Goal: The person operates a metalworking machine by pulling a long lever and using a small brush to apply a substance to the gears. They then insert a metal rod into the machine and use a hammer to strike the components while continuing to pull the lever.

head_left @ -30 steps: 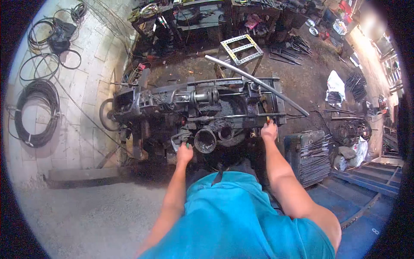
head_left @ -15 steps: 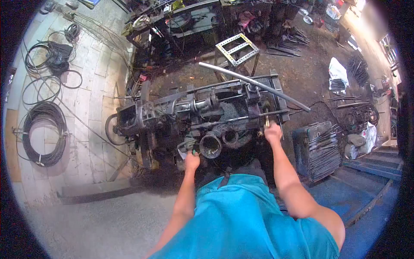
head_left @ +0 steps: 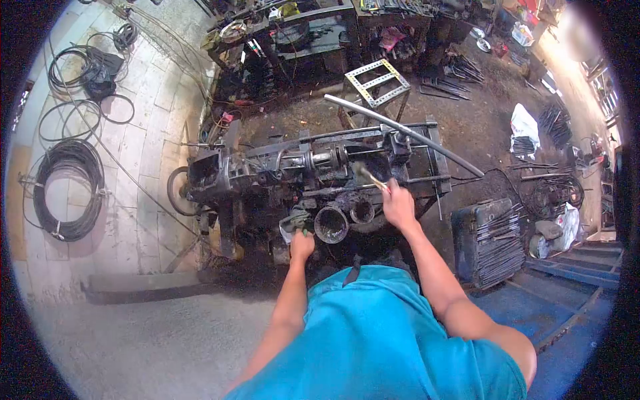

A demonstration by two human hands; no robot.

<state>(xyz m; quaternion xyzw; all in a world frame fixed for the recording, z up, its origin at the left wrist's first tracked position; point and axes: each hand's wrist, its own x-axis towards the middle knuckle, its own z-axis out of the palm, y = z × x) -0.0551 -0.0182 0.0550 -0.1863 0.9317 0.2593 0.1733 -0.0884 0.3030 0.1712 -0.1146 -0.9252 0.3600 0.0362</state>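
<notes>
The right hand (head_left: 399, 204) is closing round the handle of a small brush (head_left: 368, 176), fingers wrapped tight on it, and the brush is pointing up and away to the left over the middle of the dark, greasy machine (head_left: 313, 170). Its far end is blurred. The left hand (head_left: 302, 245) is sitting at the near edge of the machine, gripping a crumpled rag (head_left: 292, 221) that is resting against the metal just beside a short open pipe (head_left: 331, 225). A smaller round opening (head_left: 362, 212) is lying just right of that pipe, below the brush hand.

Across the top of the machine a long grey bar (head_left: 407, 133) is slanting from upper left down to the right, jutting past the frame. Behind it a perforated metal stand (head_left: 377, 83) is standing on the dirt floor. To the right of the person, a crate of thin rods (head_left: 490, 240) is sitting near the machine. Off to the left, coils of black cable (head_left: 67, 190) are lying on the pale paving, well apart from the work. The person's blue shirt (head_left: 373, 340) is filling the foreground.
</notes>
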